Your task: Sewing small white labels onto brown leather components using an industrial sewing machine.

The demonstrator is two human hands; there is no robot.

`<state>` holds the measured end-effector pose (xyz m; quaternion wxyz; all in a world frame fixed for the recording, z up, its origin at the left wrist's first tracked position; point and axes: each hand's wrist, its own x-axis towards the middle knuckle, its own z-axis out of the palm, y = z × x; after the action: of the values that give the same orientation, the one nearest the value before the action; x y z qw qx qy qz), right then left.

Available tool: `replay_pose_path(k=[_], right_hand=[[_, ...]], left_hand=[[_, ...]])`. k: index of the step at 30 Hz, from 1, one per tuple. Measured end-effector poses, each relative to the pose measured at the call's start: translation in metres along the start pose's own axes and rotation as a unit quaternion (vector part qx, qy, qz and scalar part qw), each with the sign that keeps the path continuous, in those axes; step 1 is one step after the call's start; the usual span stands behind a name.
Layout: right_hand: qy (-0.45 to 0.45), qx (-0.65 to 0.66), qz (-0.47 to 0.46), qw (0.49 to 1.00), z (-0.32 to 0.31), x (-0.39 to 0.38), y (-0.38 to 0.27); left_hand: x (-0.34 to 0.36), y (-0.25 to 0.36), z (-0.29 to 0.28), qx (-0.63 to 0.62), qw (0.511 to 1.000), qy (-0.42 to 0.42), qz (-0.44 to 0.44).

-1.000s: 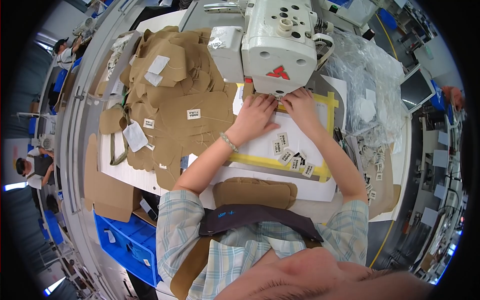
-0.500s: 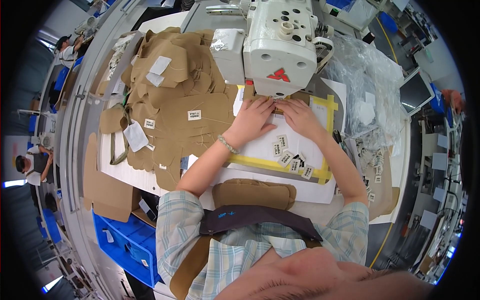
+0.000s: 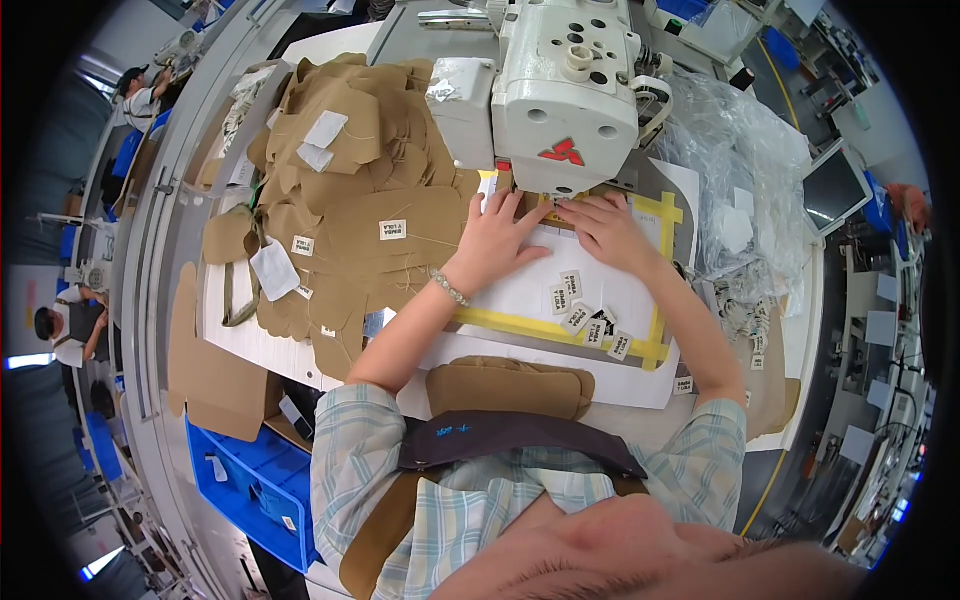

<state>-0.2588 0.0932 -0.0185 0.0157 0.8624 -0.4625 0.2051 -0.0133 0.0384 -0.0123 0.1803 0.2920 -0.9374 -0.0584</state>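
Observation:
My left hand lies with fingers spread, fingertips on a brown fabric piece below the white sewing machine head. My right hand rests on the same piece with fingers lying fairly flat, fingertips near the needle area, which they partly hide. Under my hands is a white sheet edged with yellow tape, holding several small printed labels. A large pile of brown fabric pieces is left of my hands, and a folded brown stack is nearer my body.
A blue crate and open cardboard flap are at lower left. Crumpled clear plastic, more labels and a screen sit at right. Two co-workers work in the distance at left.
My left hand has shifted slightly left, its fingers more spread. My right fingertips have moved a little down and left, and more of the brown piece shows.

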Motion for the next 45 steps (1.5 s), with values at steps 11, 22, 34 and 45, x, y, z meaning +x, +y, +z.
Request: replay_pose_path(k=[11, 22, 34, 45], right_hand=[[0.022, -0.008, -0.013, 1.0, 0.0, 0.003, 0.004], [-0.004, 0.005, -0.006, 1.0, 0.0, 0.006, 0.008], [-0.005, -0.003, 0.013, 1.0, 0.005, 0.0, 0.004], [-0.044, -0.028, 0.043, 0.998, -0.002, 0.0, 0.018]], left_hand=[[0.004, 0.012, 0.005, 0.065, 0.998, 0.014, -0.016], [-0.007, -0.012, -0.003, 0.052, 0.998, -0.021, -0.013], [-0.004, -0.011, -0.008, 0.039, 0.998, -0.036, -0.018], [-0.002, -0.02, -0.006, 0.063, 0.996, -0.037, -0.041]])
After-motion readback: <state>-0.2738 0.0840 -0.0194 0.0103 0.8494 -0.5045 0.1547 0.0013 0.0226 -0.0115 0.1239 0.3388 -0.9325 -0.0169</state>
